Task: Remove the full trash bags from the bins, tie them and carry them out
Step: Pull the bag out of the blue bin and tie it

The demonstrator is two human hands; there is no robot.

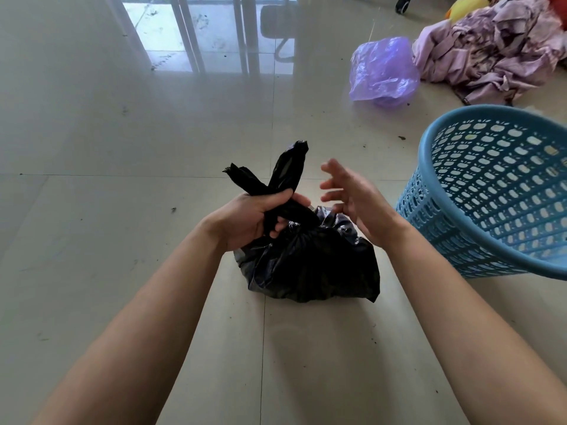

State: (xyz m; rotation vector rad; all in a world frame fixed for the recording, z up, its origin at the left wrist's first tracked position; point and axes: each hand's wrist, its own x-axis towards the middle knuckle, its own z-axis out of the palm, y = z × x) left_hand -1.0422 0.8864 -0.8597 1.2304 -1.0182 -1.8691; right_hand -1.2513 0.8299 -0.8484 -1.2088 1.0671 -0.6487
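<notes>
A full black trash bag [310, 262] sits on the tiled floor in the middle of the view. Its two twisted top ends cross each other and stick up above my left hand [248, 220], which is closed around the crossing point. My right hand [352, 199] hovers just right of the bag's neck with its fingers spread, holding nothing. A light blue perforated plastic bin [491, 191] stands tilted to the right of the bag, with no bag visible inside it.
A purple plastic bag [383, 72] lies on the floor at the back right, next to a heap of pale purple cloth [497, 50]. A yellow soft toy [466, 6] and a castor wheel [402, 3] show at the top right. Sliding glass doors [208, 29] are ahead.
</notes>
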